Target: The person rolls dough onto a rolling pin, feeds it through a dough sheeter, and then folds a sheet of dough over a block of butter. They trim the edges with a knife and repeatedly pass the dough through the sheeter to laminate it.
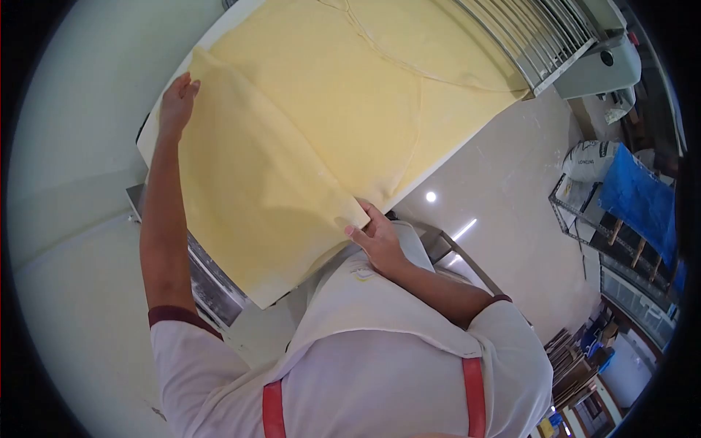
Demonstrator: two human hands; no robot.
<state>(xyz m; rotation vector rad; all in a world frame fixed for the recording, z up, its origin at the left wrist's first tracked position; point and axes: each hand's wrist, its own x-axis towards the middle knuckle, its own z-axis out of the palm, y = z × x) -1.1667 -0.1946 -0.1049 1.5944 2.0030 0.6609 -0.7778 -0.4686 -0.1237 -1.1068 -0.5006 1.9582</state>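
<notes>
A wide, pale yellow sheet of dough [328,80] covers most of the white work surface [445,157]. One part of it is lifted and turned over, so a long raised fold runs between my hands. My left hand [177,108] is closed on the sheet's far left edge, fingers pinched together. At the near right end of the fold, my right hand [380,239] grips the dough edge between thumb and fingers. Curved seam lines mark the dough beyond the fold.
A metal bar guard [537,40] and a grey-green machine housing [602,69] stand at the upper right. Past the shiny floor [489,197], a rack [584,219] carries sacks and a blue cover [639,193]. A pale wall [73,146] is close on the left.
</notes>
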